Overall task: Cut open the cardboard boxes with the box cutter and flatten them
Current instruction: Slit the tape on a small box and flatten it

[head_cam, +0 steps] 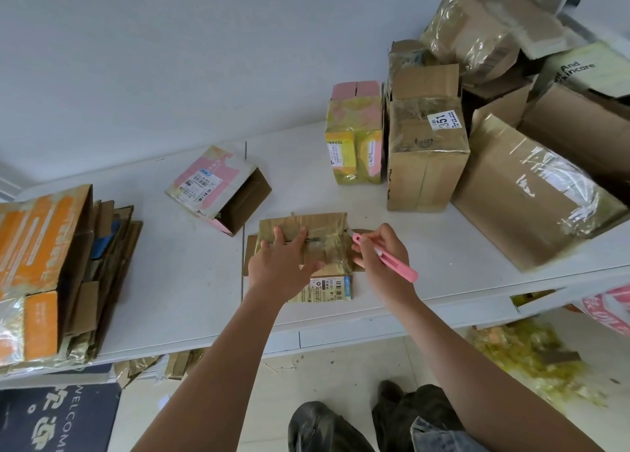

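Observation:
A small taped brown cardboard box [327,236] lies on the white table [191,281] in front of me, a shipping label on its near side. My left hand [283,264] presses flat on the box's top, fingers spread. My right hand [381,260] grips a pink box cutter [388,259], whose tip sits at the box's right upper edge. An opened pink-and-brown box [221,192] lies on its side behind and to the left.
Flattened cartons [58,274] are stacked at the table's left end. Several taped boxes [426,155] crowd the back right, with a yellow-pink one [354,137] beside them. Tape scraps [531,359] litter the floor under the table's right side. A wall stands behind.

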`<state>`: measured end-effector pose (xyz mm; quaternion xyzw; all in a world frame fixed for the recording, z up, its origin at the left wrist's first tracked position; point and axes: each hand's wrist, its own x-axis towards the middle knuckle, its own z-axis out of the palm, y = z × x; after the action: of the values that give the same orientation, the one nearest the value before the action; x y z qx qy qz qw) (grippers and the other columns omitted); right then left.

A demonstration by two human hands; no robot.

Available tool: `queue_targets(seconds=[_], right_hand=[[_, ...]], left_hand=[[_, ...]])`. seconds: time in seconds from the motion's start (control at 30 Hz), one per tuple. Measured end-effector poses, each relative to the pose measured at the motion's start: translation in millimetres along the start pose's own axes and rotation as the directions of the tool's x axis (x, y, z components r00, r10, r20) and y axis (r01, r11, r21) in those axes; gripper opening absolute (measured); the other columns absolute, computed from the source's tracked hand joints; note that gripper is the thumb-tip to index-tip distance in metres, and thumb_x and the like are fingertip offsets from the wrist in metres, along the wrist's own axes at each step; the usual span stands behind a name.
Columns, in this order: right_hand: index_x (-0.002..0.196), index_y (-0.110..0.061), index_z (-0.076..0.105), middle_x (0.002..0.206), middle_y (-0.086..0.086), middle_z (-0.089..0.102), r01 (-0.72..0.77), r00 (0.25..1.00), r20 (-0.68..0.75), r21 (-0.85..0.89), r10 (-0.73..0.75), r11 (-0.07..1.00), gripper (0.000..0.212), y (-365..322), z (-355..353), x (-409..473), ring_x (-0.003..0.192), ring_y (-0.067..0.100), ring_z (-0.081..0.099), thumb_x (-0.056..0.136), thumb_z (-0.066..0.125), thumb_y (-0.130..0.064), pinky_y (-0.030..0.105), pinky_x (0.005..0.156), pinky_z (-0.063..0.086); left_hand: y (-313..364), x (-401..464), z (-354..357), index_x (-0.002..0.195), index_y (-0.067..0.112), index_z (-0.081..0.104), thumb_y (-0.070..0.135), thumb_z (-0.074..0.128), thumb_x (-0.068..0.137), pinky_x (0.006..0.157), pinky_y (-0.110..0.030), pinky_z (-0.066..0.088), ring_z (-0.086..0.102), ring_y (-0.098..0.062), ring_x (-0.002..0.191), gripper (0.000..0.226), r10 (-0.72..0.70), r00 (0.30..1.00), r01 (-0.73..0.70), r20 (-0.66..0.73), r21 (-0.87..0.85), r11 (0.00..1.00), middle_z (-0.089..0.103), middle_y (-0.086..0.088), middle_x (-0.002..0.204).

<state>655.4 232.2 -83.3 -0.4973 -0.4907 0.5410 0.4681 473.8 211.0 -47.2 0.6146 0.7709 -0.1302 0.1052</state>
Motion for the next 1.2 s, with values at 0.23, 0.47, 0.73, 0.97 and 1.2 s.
queue_targets(seconds=[0.23, 0.47, 0.73, 0.97, 1.2], right_hand=[[0.080, -0.007, 0.048, 0.084, 0.010, 0.067, -0.004, 0.998, 0.056, -0.004, 0.005, 1.000, 0.019, -1, -10, -16, 0.086, 0.027, 0.071, 0.097, 0.052, 0.002, 0.056, 0.080, 0.058], [0.083, -0.007, 0.049, 0.081, 0.003, 0.068, 0.062, 0.976, 0.216, -0.131, -0.033, 0.989, 0.016, -3, -31, -17, 0.082, 0.020, 0.072, 0.097, 0.056, -0.009, 0.065, 0.077, 0.053], [0.084, -0.007, 0.053, 0.089, 0.018, 0.068, 0.141, 0.978, 0.172, -0.138, -0.116, 0.980, 0.014, -27, -53, 1, 0.088, 0.026, 0.072, 0.098, 0.056, -0.009, 0.043, 0.073, 0.061], [0.096, -0.004, 0.046, 0.082, 0.012, 0.057, 0.271, 0.954, 0.215, -0.304, -0.211, 0.913, 0.015, -36, -4, 51, 0.065, 0.010, 0.052, 0.102, 0.051, -0.017, 0.015, 0.056, 0.040], [0.095, 0.001, 0.044, 0.078, 0.016, 0.053, 0.297, 0.937, 0.273, -0.295, -0.218, 0.908, 0.018, -21, 2, 36, 0.064, 0.018, 0.055, 0.103, 0.049, -0.015, 0.022, 0.057, 0.043]], left_hand=[[1, -3, -2, 0.154, 0.045, 0.008, 0.076, 0.033, 0.088, 0.097, -0.046, 0.048, 0.027, -0.038, 0.145, 0.077, -0.005, 1.000, 0.005, 0.011, -0.002, 1.000, 0.009, -0.008, 0.164], [1, -4, -2, 0.153, 0.046, 0.007, 0.077, 0.034, 0.087, 0.096, -0.046, 0.049, 0.026, -0.037, 0.145, 0.078, -0.007, 1.000, 0.006, 0.014, 0.004, 1.000, 0.009, -0.007, 0.164], [3, -9, 0, 0.153, 0.044, 0.010, 0.073, 0.041, 0.088, 0.107, -0.052, 0.038, 0.011, -0.037, 0.149, 0.078, -0.018, 0.999, 0.022, 0.039, -0.099, 0.995, 0.002, -0.002, 0.165], [-9, -31, 0, 0.102, 0.021, 0.068, 0.022, 0.060, 0.094, 0.083, -0.028, 0.045, 0.057, -0.018, 0.099, 0.011, -0.288, 0.914, -0.010, -0.284, -0.727, 0.686, 0.044, 0.002, 0.123], [-21, -40, -11, 0.102, 0.006, 0.055, 0.037, 0.043, 0.095, 0.071, -0.038, 0.049, 0.057, -0.027, 0.081, 0.033, -0.497, 0.868, 0.368, -0.001, -0.670, 0.644, 0.061, -0.011, 0.096]])
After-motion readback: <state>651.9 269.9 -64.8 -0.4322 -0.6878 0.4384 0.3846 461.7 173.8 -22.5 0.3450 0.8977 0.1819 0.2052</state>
